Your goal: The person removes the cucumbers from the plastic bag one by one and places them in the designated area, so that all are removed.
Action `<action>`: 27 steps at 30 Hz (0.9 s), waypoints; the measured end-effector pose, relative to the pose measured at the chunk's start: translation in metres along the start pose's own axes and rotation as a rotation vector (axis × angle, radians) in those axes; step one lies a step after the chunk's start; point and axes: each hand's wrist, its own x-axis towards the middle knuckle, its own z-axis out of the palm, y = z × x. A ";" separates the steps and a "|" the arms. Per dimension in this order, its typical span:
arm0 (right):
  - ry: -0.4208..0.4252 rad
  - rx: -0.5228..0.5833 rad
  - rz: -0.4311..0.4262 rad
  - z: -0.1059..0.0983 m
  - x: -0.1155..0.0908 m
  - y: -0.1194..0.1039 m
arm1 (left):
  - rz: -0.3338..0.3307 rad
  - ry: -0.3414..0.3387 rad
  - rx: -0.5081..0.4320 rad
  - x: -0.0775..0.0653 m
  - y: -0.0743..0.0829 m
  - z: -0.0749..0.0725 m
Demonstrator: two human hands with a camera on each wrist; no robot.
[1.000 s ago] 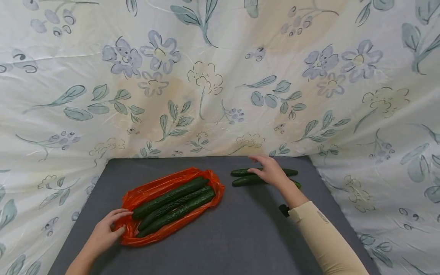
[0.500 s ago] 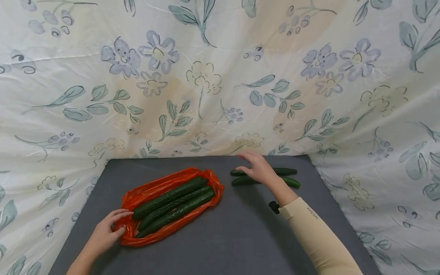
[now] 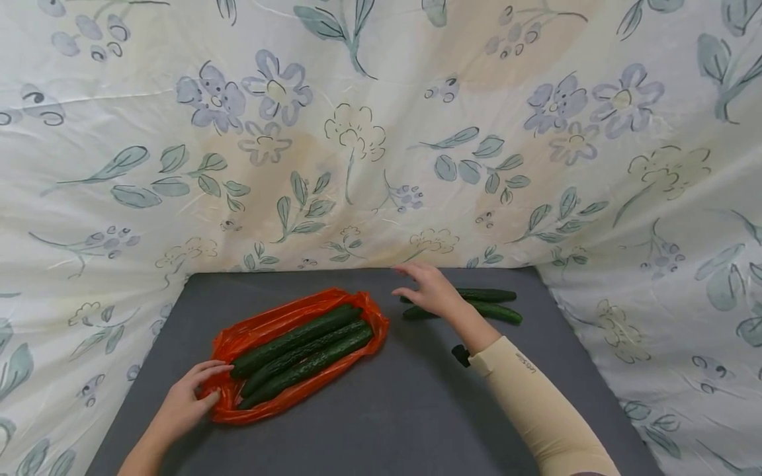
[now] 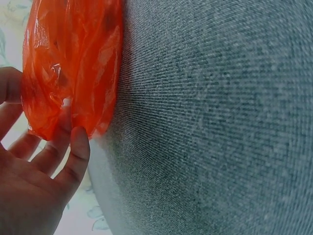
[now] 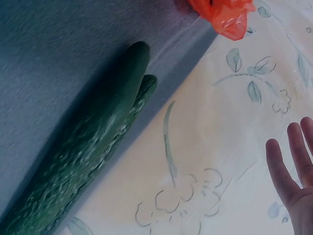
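In the head view, a red plastic bag (image 3: 286, 307) lies on the left with three long cucumbers (image 3: 306, 354) in its open mouth. My left hand (image 3: 187, 400) holds the near left end of this bag, its fingers and thumb on the film; the left wrist view shows the fingers (image 4: 61, 134) against the crinkled plastic (image 4: 73, 73). My right hand (image 3: 431, 291) hangs above the table with fingers apart and nothing in them. Two more cucumbers (image 3: 491, 311) lie side by side beneath and to its right, partly hidden by it; the right wrist view shows them (image 5: 83, 147) closely.
Everything rests on a dark grey cloth-topped table (image 3: 381, 423). A floral curtain (image 3: 369, 198) rises behind its back edge and along both sides. Bare tabletop lies between the bag and the two cucumbers.
My right hand has moved left above the two cucumbers, uncovering more of their right ends. The left hand and the bag have stayed in place.
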 end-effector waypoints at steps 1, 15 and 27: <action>-0.002 0.002 -0.003 0.001 0.002 -0.002 | 0.000 0.006 0.002 0.000 0.000 0.000; -0.078 0.043 -0.045 0.021 0.015 -0.035 | 0.016 0.016 0.005 0.002 -0.002 0.001; -0.174 0.051 -0.090 0.043 0.035 -0.060 | 0.016 0.006 -0.005 0.002 0.002 0.002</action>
